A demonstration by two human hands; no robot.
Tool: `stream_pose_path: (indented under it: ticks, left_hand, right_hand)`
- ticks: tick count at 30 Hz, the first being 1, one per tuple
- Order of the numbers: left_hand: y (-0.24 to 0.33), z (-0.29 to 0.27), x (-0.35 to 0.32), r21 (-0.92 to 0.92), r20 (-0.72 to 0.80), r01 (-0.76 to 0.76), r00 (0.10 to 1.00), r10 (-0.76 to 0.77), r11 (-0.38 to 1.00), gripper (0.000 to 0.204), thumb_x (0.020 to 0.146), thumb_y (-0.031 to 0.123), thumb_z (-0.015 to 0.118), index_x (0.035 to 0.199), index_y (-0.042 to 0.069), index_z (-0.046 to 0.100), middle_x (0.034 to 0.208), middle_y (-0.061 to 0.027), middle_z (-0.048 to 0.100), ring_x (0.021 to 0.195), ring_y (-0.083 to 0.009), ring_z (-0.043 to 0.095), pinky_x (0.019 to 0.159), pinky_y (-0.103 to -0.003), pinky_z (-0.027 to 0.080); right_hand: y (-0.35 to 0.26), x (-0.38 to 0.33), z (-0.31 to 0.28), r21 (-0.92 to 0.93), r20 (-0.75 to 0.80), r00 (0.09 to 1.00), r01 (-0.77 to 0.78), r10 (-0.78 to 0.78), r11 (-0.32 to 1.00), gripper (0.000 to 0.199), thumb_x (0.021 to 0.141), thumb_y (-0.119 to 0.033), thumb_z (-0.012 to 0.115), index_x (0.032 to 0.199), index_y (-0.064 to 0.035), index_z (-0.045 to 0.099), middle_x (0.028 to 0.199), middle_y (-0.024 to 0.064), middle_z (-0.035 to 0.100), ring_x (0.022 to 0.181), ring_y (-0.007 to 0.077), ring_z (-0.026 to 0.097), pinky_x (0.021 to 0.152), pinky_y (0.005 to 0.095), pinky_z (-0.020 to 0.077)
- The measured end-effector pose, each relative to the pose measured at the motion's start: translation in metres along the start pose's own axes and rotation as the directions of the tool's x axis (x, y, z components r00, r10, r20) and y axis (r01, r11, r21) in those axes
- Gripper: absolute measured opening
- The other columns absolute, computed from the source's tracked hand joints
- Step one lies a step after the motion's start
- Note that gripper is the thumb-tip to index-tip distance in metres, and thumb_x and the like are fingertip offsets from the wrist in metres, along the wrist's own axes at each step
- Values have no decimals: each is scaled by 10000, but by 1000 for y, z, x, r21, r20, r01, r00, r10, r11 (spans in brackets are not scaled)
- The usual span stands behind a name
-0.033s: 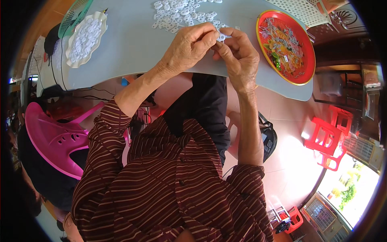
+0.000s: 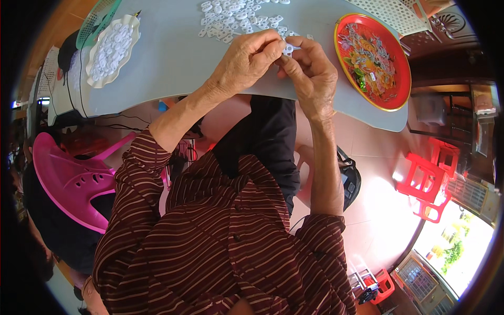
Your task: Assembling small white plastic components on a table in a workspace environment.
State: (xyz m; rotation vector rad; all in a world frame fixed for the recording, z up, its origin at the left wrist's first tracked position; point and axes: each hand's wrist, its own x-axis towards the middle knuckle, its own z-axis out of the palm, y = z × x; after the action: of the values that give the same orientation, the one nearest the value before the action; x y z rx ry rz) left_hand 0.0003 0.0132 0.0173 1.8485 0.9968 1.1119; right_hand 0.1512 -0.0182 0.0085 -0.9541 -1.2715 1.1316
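Note:
Above the table's near edge, my left hand (image 2: 247,59) and my right hand (image 2: 313,73) meet with fingers pinched. Between them is a small white plastic piece with holes (image 2: 288,49); both hands grip it at its sides. A thin pale tip shows by my right fingertips, too small to name. Just beyond my left hand lies a loose pile of similar white plastic pieces (image 2: 231,20). To the right, a round red tray with a gold rim (image 2: 404,86) holds many small thin pieces and one white piece over its flower pattern.
A scalloped white dish (image 2: 135,32) full of white pieces stands at the left of the grey table (image 2: 168,68), beside a green basket (image 2: 84,32). A white perforated basket (image 2: 391,13) and another person's hand (image 2: 433,6) are at the far right. A pink chair (image 2: 68,176) stands lower left.
Almost nothing differs. The white piece between my fingertips has turned or shifted very slightly; both hands stay in place.

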Motion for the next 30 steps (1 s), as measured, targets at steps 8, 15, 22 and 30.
stream_pose_path:
  ticks: [8, 15, 22, 30]
  left_hand:
    - [-3, -2, -6, -74, 77, 186, 981, -180, 980, 305, 927, 292, 513, 862, -2, 555, 617, -1, 433, 590, -80, 413, 556, -249, 383]
    - [-2, -2, -9, -79, 46, 134, 990, -130, 988, 251, 907, 212, 500, 782, -2, 533, 561, 0, 424, 530, -69, 385, 475, -255, 344]
    - [-9, 2, -13, -72, 16, 54, 998, -53, 996, 200, 904, 168, 477, 814, -9, 502, 589, -56, 421, 542, -102, 385, 491, -278, 367]
    - [-3, 0, -15, 16, 76, 123, 989, -124, 992, 273, 911, 262, 421, 854, 7, 499, 634, -94, 464, 585, -152, 446, 572, -311, 405]
  right_hand:
    - [10, -2, 5, -109, -9, 996, 85, -87, 990, 289, 770, 20, 687, 1033, -9, 572, 728, 39, 617, 700, 83, 603, 618, 207, 493]
    - [4, -3, 4, -267, 45, 997, 80, -70, 960, 220, 820, 26, 650, 1019, 15, 557, 816, 19, 597, 721, 61, 539, 662, 196, 454]
    - [-6, -5, 10, -341, 15, 995, 96, -96, 935, 189, 780, 35, 662, 940, 16, 562, 729, 64, 648, 686, 101, 623, 620, 239, 487]
    - [-6, -6, 7, -372, 8, 996, 87, -91, 924, 140, 781, 19, 675, 880, 20, 577, 695, 67, 642, 633, 92, 591, 586, 237, 467]
